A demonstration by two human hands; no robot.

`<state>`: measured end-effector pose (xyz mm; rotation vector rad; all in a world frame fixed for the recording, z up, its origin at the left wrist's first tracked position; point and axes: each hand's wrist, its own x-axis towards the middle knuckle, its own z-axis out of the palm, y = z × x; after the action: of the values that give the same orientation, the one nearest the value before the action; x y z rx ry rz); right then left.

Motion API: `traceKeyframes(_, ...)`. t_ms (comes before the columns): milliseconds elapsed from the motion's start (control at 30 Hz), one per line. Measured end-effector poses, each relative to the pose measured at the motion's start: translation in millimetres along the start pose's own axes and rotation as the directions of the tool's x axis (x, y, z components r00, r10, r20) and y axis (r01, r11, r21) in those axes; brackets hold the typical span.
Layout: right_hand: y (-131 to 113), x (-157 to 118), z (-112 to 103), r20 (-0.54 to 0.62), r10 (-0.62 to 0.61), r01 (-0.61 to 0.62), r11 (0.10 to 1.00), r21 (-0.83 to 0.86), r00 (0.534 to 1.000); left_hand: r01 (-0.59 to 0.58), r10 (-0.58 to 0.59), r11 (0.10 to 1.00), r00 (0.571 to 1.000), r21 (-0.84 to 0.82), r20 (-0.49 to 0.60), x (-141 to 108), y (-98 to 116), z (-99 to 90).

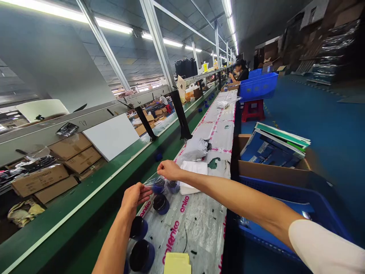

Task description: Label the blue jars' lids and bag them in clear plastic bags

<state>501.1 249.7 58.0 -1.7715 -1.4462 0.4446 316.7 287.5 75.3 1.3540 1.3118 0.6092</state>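
Observation:
A clear plastic bag stretches between my two hands, over a dark blue jar with a black top. My left hand pinches the bag's near-left side, its other fingers stretched toward the jar. With its fingertips closed, my right hand grips the bag's far edge from above. Whether the jar sits inside the bag or behind it, I cannot tell. Another jar stands just right of it. Closer to me, several similar jars stand in a row along the bench's left edge.
Pink-lettered wrap covers the bench; a yellow pad, white sheets and a white plastic bag lie on it. Left runs a green conveyor. Right are a carton of printed boards and blue crates. A person sits farther along.

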Motion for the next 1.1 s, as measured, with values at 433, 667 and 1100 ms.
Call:
traceKeyframes(433, 50.6, -111.3, -32.5, 0.041, -0.18, 0.174, 0.829, -0.532, 0.983, -0.025, 0.037, 0.976, 0.998, 0.216, -0.052, 3.4, -14.1, -2.3)
traceKeyframes(667, 69.4, -120.6, -8.9, 0.133, -0.146, 0.197, 0.783, -0.59, 0.98, -0.124, 0.186, 0.865, 0.979, 0.486, -0.083, -11.5, -19.4, -9.2)
traceKeyframes(1100, 86.6, -104.2, -43.8, 0.031, 0.139, -0.141, 0.988, 0.07, 0.99, -0.371, 0.517, 0.627, 0.856, 0.685, -0.01, -78.0, -15.7, 19.6)
